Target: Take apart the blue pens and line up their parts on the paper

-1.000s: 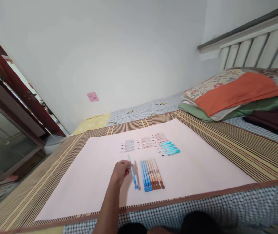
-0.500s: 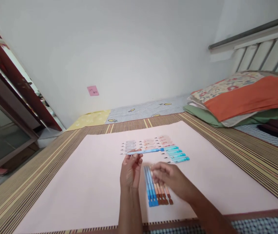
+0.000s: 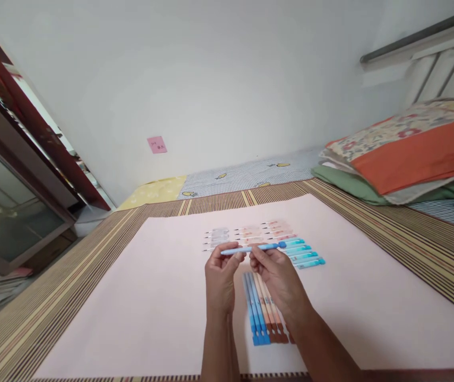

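Observation:
A slim blue pencil (image 3: 265,247), capped at its pointed left end, lies level in the air over the pink sheet (image 3: 131,297). My left hand (image 3: 222,276) pinches it near the left end. Fingers of my right hand (image 3: 281,281) close on its middle. Below and between my wrists, several blue pencils (image 3: 255,313) lie side by side with peach ones that have brown ends (image 3: 272,318); my right forearm partly covers these. Beyond my hands lie groups of grey pencils (image 3: 219,233), pale peach-pink pencils (image 3: 278,229) and turquoise pencils (image 3: 309,255), many showing dark tips.
The sheet rests on a striped mat (image 3: 370,239). Folded bedding (image 3: 421,154) is piled at the right, below a radiator (image 3: 445,69). A pink note (image 3: 157,144) sticks to the white wall (image 3: 230,95). A glass-paned cabinet door (image 3: 7,207) stands at the left.
My right hand has moved up from the row of pencils to the blue pencil and now grips it too. The view has shifted slightly.

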Available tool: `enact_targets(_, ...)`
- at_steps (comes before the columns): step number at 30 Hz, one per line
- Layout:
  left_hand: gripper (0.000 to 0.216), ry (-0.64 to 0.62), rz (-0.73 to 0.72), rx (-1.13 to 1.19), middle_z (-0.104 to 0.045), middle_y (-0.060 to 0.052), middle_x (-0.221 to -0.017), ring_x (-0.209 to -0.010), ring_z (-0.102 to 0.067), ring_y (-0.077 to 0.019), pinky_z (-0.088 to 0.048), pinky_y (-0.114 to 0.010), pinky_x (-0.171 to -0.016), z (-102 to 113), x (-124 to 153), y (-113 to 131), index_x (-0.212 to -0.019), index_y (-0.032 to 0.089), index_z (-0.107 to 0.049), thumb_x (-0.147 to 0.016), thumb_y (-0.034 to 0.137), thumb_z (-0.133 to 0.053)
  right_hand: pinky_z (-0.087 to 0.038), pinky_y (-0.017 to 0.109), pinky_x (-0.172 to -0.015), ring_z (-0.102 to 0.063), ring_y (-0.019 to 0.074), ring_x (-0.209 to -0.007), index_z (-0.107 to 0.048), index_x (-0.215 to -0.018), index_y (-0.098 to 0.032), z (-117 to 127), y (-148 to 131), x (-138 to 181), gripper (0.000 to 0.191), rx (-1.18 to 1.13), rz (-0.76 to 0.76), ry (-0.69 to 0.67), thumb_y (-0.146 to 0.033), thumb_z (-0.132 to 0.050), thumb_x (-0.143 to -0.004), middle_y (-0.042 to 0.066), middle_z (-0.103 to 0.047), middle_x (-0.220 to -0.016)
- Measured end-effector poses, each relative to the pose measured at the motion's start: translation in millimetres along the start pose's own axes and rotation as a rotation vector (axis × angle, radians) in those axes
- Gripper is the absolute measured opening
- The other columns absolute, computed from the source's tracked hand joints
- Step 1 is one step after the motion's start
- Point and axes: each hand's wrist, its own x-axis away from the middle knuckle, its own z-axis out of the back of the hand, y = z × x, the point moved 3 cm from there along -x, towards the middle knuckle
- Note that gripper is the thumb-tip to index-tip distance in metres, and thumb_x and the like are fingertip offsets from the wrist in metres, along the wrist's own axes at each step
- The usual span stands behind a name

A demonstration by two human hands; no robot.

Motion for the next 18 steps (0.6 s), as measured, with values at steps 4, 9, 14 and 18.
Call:
enact_targets(4,0.033,0.058,-0.022,-0.111,-0.069,-0.003,-0.071,-0.07,-0.066,-0.0158,-0.051,-0.029,-0.074,3.2,-1.2,1.8,-0.093,0.015,-0.073,-0.071,0.036,-0.084,-0.045,0.028,-0.063,-0.054,0.012,-0.062,-0.069,-0.067,-0.017,2.2,2.2,-1.7,0.038,-0.055,-0.006,0.01,-0.045,-0.093,-0.057,0.0,-0.063,-0.063)
enact_targets(9,0.031,-0.006,-0.023,-0.126,-0.071,-0.004,-0.074,-0.06,-0.063,-0.0135,-0.05,-0.028,-0.065,5.4,0.0,1.9,-0.094,0.015,-0.071,-0.075,0.038,-0.08,-0.045,0.029,-0.062,-0.055,0.0125,-0.061,-0.068,-0.066,-0.016,3.1,1.9,-2.5,0.04,-0.101,-0.032,-0.001,-0.044,-0.094,-0.055,0.001,-0.065,-0.065)
enact_targets(14,0.034,0.027,-0.024,-0.134,-0.068,-0.002,-0.065,-0.049,-0.056,-0.0106,-0.042,-0.023,-0.051,2.8,2.5,-1.1,-0.076,0.017,-0.061,-0.079,0.047,-0.076,-0.044,0.03,-0.059,-0.052,0.0118,-0.057,-0.065,-0.063,-0.017,-0.1,1.7,-0.9,0.041,-0.093,0.029,-0.023,-0.048,-0.091,-0.059,0.0,-0.062,-0.062)
enact_targets(18,0.051,0.135,0.011,-0.217,-0.054,0.002,-0.047,-0.038,-0.043,-0.0075,-0.03,-0.022,-0.043,3.2,2.5,-2.6,-0.06,0.018,-0.05,-0.081,0.061,-0.068,-0.044,0.031,-0.061,-0.054,0.0127,-0.059,-0.068,-0.068,-0.017,-3.5,2.2,1.2,0.038,-0.048,0.071,-0.023,-0.048,-0.09,-0.062,0.001,-0.063,-0.064)
